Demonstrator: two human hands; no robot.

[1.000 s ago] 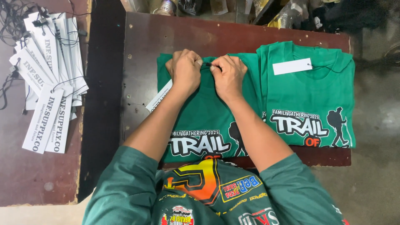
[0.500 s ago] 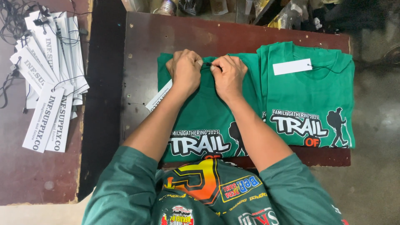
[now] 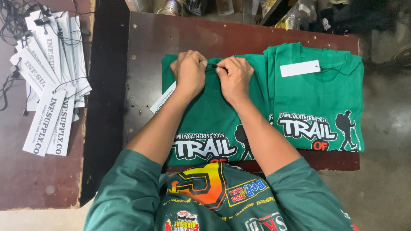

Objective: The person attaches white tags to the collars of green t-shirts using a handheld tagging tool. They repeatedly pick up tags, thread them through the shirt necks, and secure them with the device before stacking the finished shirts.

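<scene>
While the brown table [image 3: 239,34] carries two folded green shirts, the nearer shirt [image 3: 205,115] lies lengthwise from six to twelve o'clock under both hands. At its collar, twelve o'clock, the left hand [image 3: 190,70] and right hand [image 3: 234,76] sit close together, pinching what looks like a dark string [image 3: 212,66]. A white tag [image 3: 162,97] pokes out at nine o'clock of the left wrist.

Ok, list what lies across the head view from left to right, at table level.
Pile of white hang tags with black strings → dark gap between the tables → white tag tucked under the left forearm → left hand → right hand → folded green shirt with a white tag on it.
</scene>
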